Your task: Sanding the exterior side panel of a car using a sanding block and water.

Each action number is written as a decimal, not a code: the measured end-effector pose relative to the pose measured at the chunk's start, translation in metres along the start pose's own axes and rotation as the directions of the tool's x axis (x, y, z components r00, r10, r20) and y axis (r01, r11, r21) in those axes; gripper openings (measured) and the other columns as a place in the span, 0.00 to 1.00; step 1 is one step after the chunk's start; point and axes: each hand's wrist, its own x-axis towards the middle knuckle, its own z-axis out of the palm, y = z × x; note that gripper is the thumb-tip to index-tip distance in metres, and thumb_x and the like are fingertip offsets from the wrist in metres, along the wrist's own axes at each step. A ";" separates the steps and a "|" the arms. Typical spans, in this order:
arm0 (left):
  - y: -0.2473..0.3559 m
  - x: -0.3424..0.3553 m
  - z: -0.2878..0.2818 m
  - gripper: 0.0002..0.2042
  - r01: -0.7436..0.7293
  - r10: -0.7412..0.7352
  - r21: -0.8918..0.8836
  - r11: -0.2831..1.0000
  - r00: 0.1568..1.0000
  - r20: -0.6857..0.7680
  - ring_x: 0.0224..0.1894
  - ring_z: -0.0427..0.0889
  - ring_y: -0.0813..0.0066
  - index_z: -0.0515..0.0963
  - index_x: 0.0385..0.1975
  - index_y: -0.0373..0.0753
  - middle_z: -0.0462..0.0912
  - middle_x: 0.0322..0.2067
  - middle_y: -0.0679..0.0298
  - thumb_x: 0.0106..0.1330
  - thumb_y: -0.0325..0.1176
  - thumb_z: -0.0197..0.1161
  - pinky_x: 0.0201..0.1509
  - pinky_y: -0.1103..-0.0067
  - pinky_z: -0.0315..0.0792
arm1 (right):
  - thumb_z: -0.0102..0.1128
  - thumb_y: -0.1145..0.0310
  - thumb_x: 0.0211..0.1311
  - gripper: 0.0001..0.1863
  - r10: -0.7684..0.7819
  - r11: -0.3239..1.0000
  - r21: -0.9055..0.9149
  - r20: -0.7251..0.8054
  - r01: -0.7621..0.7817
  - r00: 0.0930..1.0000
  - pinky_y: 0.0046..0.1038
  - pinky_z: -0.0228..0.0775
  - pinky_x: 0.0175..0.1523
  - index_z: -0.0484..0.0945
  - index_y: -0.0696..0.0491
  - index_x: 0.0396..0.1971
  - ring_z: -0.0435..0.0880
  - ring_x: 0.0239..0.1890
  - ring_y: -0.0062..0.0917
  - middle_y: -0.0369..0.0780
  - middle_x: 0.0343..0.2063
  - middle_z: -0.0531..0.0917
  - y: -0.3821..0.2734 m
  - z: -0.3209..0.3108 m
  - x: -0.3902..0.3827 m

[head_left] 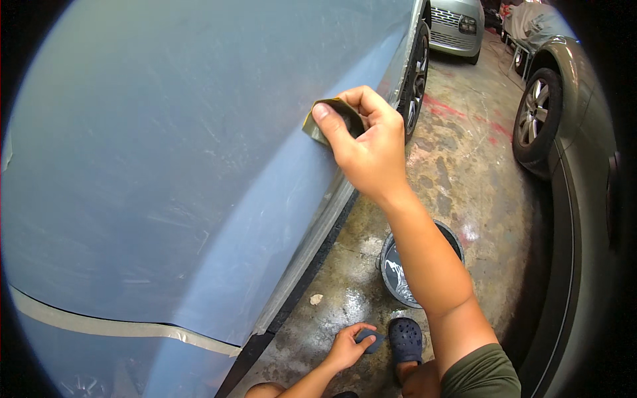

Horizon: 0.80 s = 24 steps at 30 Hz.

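Observation:
A car's side panel [159,132], blue-grey and dull with lighter scuff marks, fills the left of the view. My right hand [371,146] pinches a folded piece of sandpaper [317,127], olive-grey with yellowish edges, against the panel near its lower edge. Something dark shows inside the fold, partly covered by my fingers. Lower down, my left hand [345,348] is closed on a small dark blue-grey flat piece [373,340], held away from the panel above the floor.
Below my right forearm stands a dark bucket [397,282] of greyish liquid with pale streaks. Masking tape [99,325] runs along the panel seam. A dark green car [584,152] stands at right, a silver car [456,30] farther back. The concrete floor [451,159] looks wet and stained.

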 end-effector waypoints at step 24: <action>0.019 0.002 0.000 0.13 0.082 -0.079 0.186 0.979 0.997 -0.026 0.47 0.85 0.80 0.85 0.54 0.37 0.91 0.42 0.61 0.71 0.29 0.73 0.54 0.78 0.77 | 0.75 0.70 0.64 0.12 0.134 0.990 0.059 -0.134 -0.127 0.982 0.24 0.74 0.30 0.80 0.58 0.27 0.83 0.22 0.17 0.39 0.20 0.86 -0.002 0.012 -0.006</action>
